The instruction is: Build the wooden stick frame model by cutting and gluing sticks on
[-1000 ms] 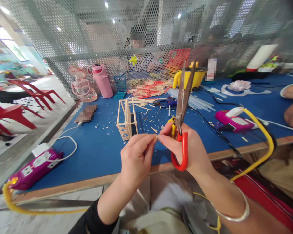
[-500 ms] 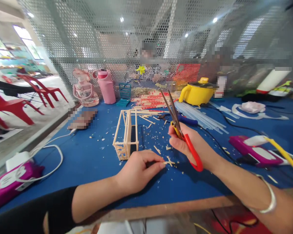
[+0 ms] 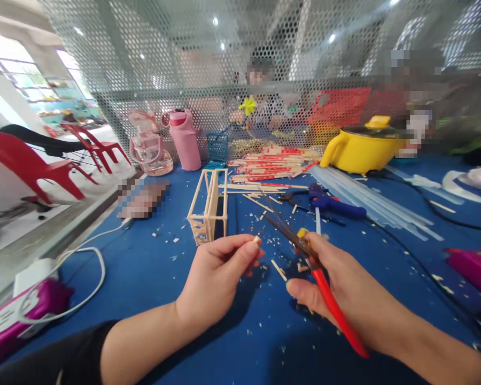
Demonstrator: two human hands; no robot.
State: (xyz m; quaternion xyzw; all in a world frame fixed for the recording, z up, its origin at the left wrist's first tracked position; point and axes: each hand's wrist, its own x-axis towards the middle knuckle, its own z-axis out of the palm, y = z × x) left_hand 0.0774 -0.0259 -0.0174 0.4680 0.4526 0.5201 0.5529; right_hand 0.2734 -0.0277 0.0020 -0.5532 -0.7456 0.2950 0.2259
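Note:
My left hand [image 3: 220,272] is closed in a pinch on a small piece of wooden stick [image 3: 257,239]; only its pale tip shows past the fingers. My right hand [image 3: 336,278] grips scissors [image 3: 300,241] with red and yellow handles, their blades slightly parted and pointing toward the far left. The blades are apart from the stick piece. Just behind my left hand stands a small open frame of glued sticks [image 3: 208,216]. A loose cut stick [image 3: 279,270] lies on the blue table between my hands, among many scraps.
A pile of red-tipped sticks [image 3: 272,163] lies at the back. Right of it are a blue glue gun [image 3: 336,206], clear glue sticks [image 3: 372,200] and a yellow pot [image 3: 361,152]. Pink bottles [image 3: 184,141] stand by the mesh screen; a purple power strip [image 3: 24,315] lies left.
My left hand has lifted the stick piece off the table, and its crossed shape no longer shows. The scissors have come down and tilted further left. The view has shifted.

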